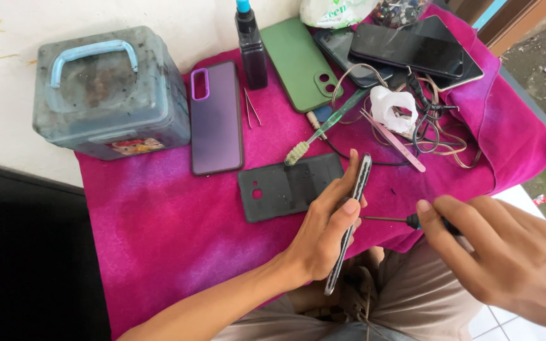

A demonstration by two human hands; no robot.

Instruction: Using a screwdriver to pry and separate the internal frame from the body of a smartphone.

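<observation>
While the left hand [323,237] clamps its fingers and thumb on a phone [349,221] turned edge-on and standing nearly upright over the person's lap, the right hand [507,259] pinches a thin screwdriver [390,220] — its fingers closed round the dark handle, the metal tip pointing left and all but meeting the phone's side near the left thumb. Just beyond the left hand a black back cover [289,186] lies flat on the magenta cloth [159,227], inner face up. A worn toothbrush [323,129] rests slanted beside its far edge, bristles down toward the cover. Further left lies a purple phone case [216,120], with metal tweezers [251,108] just beside it and a dark bottle with a blue cap [251,47] standing behind. A green phone case [299,63] lies next to the bottle. To the right — dark phones [406,47] stacked, a tangle of wires [431,120], pink tweezers [394,142]. A grey box with a blue handle [105,91] sits at the cloth's far left corner.
</observation>
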